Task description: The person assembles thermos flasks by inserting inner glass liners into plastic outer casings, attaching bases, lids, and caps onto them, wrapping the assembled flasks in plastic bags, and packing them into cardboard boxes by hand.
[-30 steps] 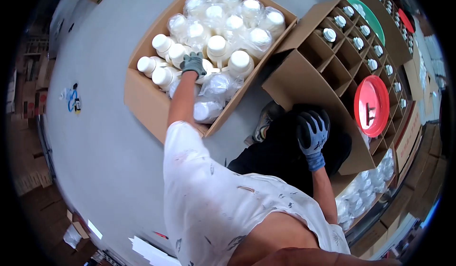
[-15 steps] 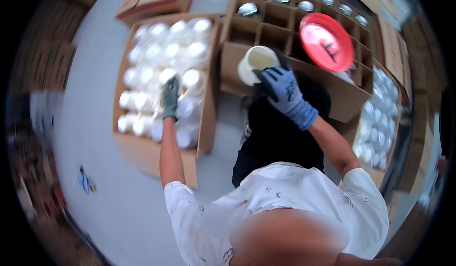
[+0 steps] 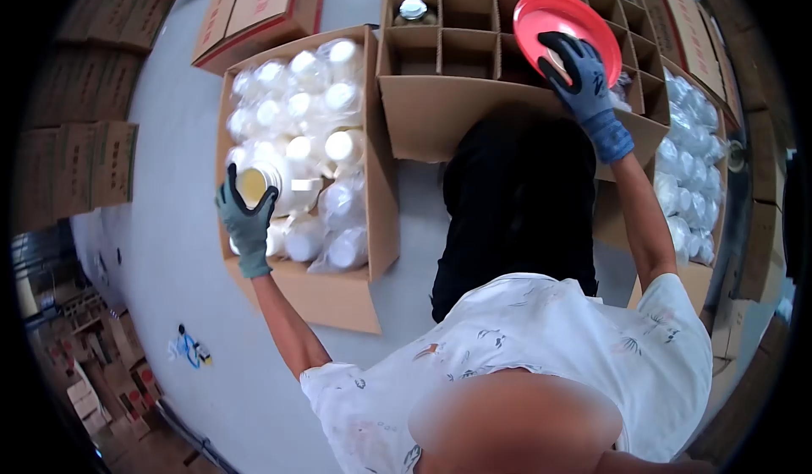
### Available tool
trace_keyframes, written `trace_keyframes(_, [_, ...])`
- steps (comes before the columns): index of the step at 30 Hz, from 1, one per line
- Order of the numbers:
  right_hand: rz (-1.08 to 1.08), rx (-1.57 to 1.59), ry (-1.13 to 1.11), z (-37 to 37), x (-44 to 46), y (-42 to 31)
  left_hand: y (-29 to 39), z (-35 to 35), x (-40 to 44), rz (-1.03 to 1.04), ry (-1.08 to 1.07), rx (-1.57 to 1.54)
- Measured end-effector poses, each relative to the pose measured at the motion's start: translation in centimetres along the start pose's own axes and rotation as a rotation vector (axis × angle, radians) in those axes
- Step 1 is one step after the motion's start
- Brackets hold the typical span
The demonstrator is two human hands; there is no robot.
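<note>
My left hand, in a grey-green glove with dark fingertips, is curled round a white round container with a yellowish middle. It is at the left side of a carton packed with white-capped bottles, several in clear plastic wrap. Over a shallow red basin, my right hand, in a blue glove with black fingers, has its thumb and fingers apart. The basin sits on a divided carton. Whether a small pale thing lies between the right fingers is unclear.
Silver-capped jars stand in several cells of the divided carton. A carton of wrapped bottles is at the right. A closed carton lies at the upper left, near stacked cartons. Blue-and-white litter lies on the floor.
My right hand has moved right and up to the red basin; the white tub it held has left it. My left hand has shifted left and now grips a white round container.
</note>
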State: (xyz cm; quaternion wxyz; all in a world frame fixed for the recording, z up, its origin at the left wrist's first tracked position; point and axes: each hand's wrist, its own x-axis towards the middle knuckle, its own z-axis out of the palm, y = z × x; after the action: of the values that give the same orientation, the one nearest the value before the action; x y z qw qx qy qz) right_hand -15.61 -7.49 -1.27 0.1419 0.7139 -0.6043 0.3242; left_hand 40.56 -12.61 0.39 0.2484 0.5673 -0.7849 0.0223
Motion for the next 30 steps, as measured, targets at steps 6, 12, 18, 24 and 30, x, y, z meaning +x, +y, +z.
trace_keyframes(6, [0.472, 1.392, -0.332, 2.3, 0.1, -7.8, 21.2, -8.0, -0.2, 0.663, -0.089, -0.114])
trace_keyframes(12, [0.568, 1.338, -0.174, -5.5, -6.7, -4.1, 29.0, 2.4, -5.2, 0.979, -0.463, -0.842])
trace_keyframes(18, [0.239, 0.867, -0.352, -9.6, -12.1, -7.7, 32.0, 8.3, -6.7, -0.473, -0.222, -1.469])
trace_keyframes(24, [0.113, 0.656, -0.404, -10.5, -12.6, -0.8, 27.9, 11.6, -8.1, -0.347, -0.391, -1.857])
trace_keyframes(30, [0.195, 0.902, -0.501, -8.8, -11.0, -0.9, 30.4, 9.6, -6.0, -0.036, -0.302, -1.265])
